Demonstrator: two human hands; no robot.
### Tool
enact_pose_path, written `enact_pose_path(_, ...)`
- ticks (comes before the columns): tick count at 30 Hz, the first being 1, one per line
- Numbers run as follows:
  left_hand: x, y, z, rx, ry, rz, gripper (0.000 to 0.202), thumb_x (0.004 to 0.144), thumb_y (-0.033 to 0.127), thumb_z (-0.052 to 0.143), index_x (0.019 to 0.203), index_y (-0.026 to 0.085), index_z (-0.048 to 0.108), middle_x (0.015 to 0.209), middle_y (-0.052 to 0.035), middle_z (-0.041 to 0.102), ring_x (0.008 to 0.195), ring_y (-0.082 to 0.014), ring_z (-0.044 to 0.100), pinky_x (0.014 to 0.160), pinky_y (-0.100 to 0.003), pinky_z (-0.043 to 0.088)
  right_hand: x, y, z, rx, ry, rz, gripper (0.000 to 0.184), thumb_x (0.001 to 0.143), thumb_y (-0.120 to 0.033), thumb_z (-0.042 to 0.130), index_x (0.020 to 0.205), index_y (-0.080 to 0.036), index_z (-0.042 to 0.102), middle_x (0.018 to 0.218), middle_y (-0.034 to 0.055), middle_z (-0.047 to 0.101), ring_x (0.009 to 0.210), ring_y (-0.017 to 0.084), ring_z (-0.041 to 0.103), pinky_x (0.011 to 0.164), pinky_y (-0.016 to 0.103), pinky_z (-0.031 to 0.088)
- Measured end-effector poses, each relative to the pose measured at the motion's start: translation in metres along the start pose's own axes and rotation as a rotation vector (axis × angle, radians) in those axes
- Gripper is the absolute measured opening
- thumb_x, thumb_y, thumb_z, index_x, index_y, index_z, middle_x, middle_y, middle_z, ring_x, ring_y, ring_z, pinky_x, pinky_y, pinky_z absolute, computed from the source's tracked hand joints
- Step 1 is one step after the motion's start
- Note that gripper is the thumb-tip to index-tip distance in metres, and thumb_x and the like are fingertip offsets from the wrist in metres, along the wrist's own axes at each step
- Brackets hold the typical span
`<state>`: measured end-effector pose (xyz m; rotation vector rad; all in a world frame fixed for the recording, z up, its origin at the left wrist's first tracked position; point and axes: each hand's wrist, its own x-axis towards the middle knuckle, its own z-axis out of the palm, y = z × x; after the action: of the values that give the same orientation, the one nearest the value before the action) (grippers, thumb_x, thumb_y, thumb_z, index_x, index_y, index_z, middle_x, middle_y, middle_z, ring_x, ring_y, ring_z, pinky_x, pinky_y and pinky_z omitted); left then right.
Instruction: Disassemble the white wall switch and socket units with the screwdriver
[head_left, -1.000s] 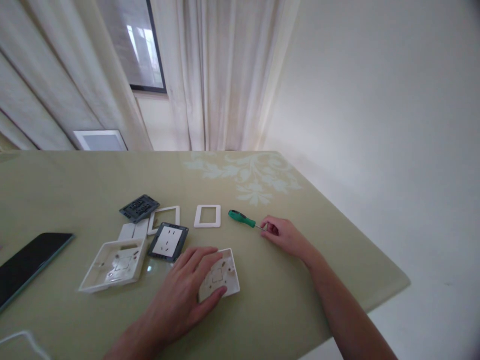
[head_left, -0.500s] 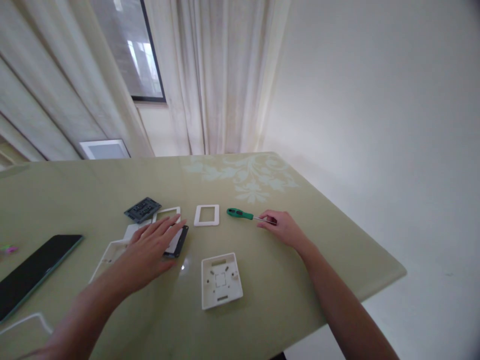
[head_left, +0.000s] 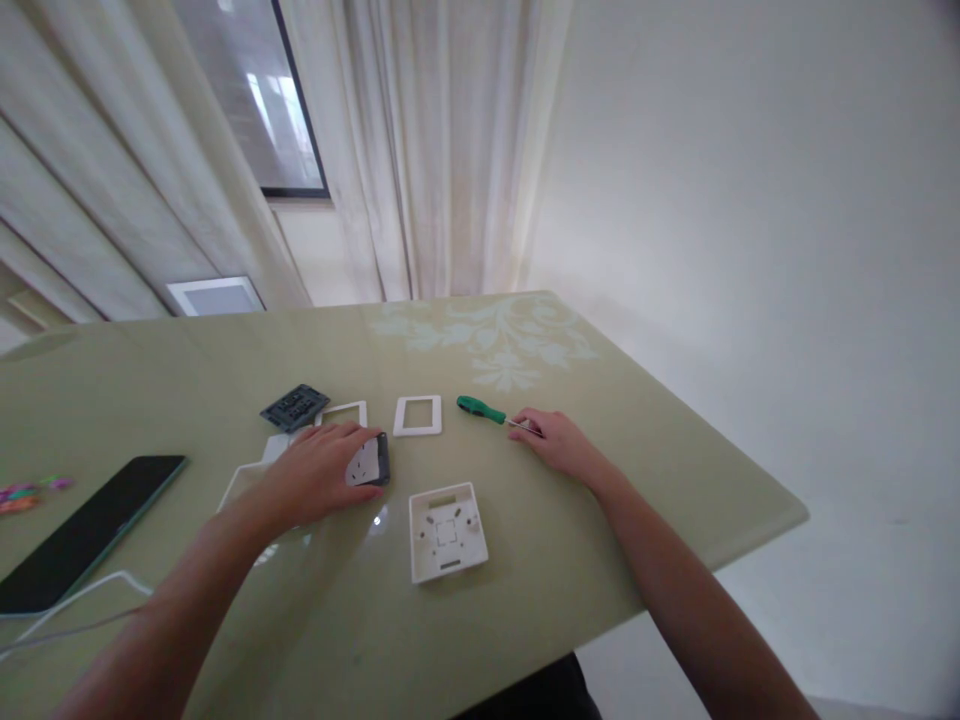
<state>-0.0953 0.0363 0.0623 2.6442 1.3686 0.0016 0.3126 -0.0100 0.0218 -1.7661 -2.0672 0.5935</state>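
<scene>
My left hand (head_left: 319, 470) is closed around a wall socket (head_left: 365, 461) with a white slotted face and dark edge, fingers at its far side and thumb at its near side. My right hand (head_left: 551, 438) has its fingers around the metal shaft of a green-handled screwdriver (head_left: 481, 409), whose handle points left. Between the hands lies an open white mounting box (head_left: 448, 534). Beyond it is a white square frame (head_left: 418, 400). A second white frame (head_left: 364, 412) and a dark socket module (head_left: 295, 407) lie behind my left hand; another white box (head_left: 234, 487) is partly hidden beneath that forearm.
A black-screened phone or tablet (head_left: 94, 530) lies on the left, with a white cable (head_left: 124, 576) in front of it. Small colourful pieces (head_left: 26, 495) are at the far left. The pale green tabletop (head_left: 697, 510) ends near a white wall (head_left: 787, 250); curtains (head_left: 442, 150) hang behind.
My left hand has gone from spread over the socket to closed around it. My right hand stays at the screwdriver shaft, which has turned slightly. The whole view has shifted a little.
</scene>
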Motion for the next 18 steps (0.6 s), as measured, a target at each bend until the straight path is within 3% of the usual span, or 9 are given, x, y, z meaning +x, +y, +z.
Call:
enact_pose_path(4, -0.007, 0.015, -0.010, -0.123, 0.169, 0.003, 0.076, 0.091, 0.065, 0.072, 0.150, 0.018, 0.064, 0.148, -0.0193, 0.071, 0.135, -0.0402, 0.068, 0.115, -0.053, 0.052, -0.003, -0.002, 0.002, 0.064, 0.006, 0.032, 0.027, 0.109, -0.042, 0.066, 0.119, -0.018, 0.073, 0.110, 0.0057, 0.075, 0.094, 0.019, 0.073, 0.089, 0.040, 0.064)
enact_pose_path(6, -0.013, 0.032, -0.018, -0.192, 0.290, 0.015, 0.078, 0.092, 0.071, 0.071, 0.153, 0.022, 0.062, 0.151, -0.0158, 0.070, 0.139, -0.0396, 0.065, 0.116, -0.052, 0.052, -0.004, 0.001, 0.003, 0.130, 0.006, 0.054, 0.027, 0.109, -0.043, 0.066, 0.118, -0.018, 0.072, 0.112, 0.0061, 0.075, 0.094, 0.019, 0.073, 0.087, 0.039, 0.064)
enact_pose_path(8, -0.021, 0.056, -0.022, -0.223, 0.334, 0.112, 0.076, 0.095, 0.069, 0.071, 0.154, 0.023, 0.061, 0.150, -0.0143, 0.069, 0.136, -0.0377, 0.067, 0.114, -0.051, 0.054, -0.004, 0.004, 0.004, 0.221, 0.007, 0.076, 0.027, 0.109, -0.043, 0.067, 0.117, -0.017, 0.072, 0.111, 0.0059, 0.075, 0.091, 0.018, 0.073, 0.084, 0.037, 0.064)
enact_pose_path(11, -0.028, 0.094, -0.015, -0.236, 0.277, 0.286, 0.071, 0.092, 0.056, 0.080, 0.152, 0.021, 0.062, 0.147, -0.0148, 0.071, 0.132, -0.0361, 0.068, 0.114, -0.052, 0.055, -0.001, 0.004, 0.008, 0.399, 0.054, 0.108, 0.031, 0.109, -0.047, 0.066, 0.112, -0.016, 0.071, 0.099, 0.0029, 0.073, 0.077, 0.014, 0.069, 0.073, 0.031, 0.062)
enact_pose_path(13, -0.029, 0.112, -0.003, -0.253, 0.225, 0.332, 0.070, 0.087, 0.050, 0.086, 0.147, 0.019, 0.065, 0.142, -0.0152, 0.072, 0.126, -0.0362, 0.069, 0.110, -0.053, 0.058, 0.001, -0.001, 0.010, 0.542, 0.124, 0.112, 0.039, 0.111, -0.054, 0.059, 0.109, -0.017, 0.068, 0.086, -0.0009, 0.067, 0.064, 0.011, 0.061, 0.062, 0.027, 0.055)
enact_pose_path(16, -0.027, 0.124, 0.016, -0.266, 0.164, 0.311, 0.071, 0.083, 0.043, 0.090, 0.145, 0.018, 0.065, 0.138, -0.0155, 0.073, 0.123, -0.0370, 0.069, 0.108, -0.056, 0.058, 0.001, -0.015, 0.010, 0.756, 0.235, 0.074, 0.046, 0.111, -0.066, 0.043, 0.106, -0.023, 0.057, 0.072, -0.0052, 0.056, 0.056, 0.012, 0.051, 0.054, 0.025, 0.045)
enact_pose_path(18, -0.027, 0.125, 0.024, -0.282, 0.168, 0.279, 0.071, 0.082, 0.042, 0.091, 0.144, 0.018, 0.065, 0.138, -0.0155, 0.073, 0.124, -0.0377, 0.069, 0.108, -0.057, 0.058, 0.000, -0.023, 0.010, 0.870, 0.273, 0.045, 0.045, 0.107, -0.071, 0.044, 0.104, -0.027, 0.050, 0.069, -0.0059, 0.054, 0.055, 0.013, 0.049, 0.053, 0.026, 0.040)
